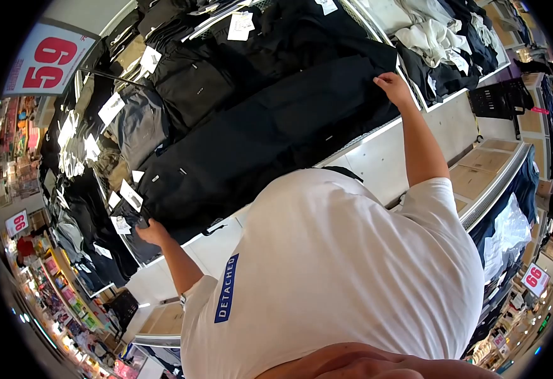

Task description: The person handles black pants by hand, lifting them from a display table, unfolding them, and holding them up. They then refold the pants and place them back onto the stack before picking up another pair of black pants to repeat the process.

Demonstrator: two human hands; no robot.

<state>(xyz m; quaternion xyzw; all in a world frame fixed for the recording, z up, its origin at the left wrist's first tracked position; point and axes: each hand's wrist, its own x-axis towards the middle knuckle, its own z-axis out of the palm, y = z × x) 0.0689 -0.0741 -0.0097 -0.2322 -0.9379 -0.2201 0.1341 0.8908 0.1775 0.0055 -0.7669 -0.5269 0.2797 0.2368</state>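
Note:
A pair of black trousers (257, 132) is stretched lengthwise across the front of a display bin, on top of other folded clothes. My left hand (153, 233) is closed on the dark fabric at the near left end, close to some white paper tags (130, 196). At the far right end, my right hand (392, 87) pinches the edge of the trousers between thumb and fingers. Both arms are spread wide. Small pale marks show on the black cloth.
Folded black garments (194, 88) and a grey garment (139, 120) lie behind the trousers. A "59" price sign (49, 60) stands at upper left. White clothes (431, 41) fill the neighbouring bin. A black basket (500, 100) is at right, above wooden drawers (485, 165).

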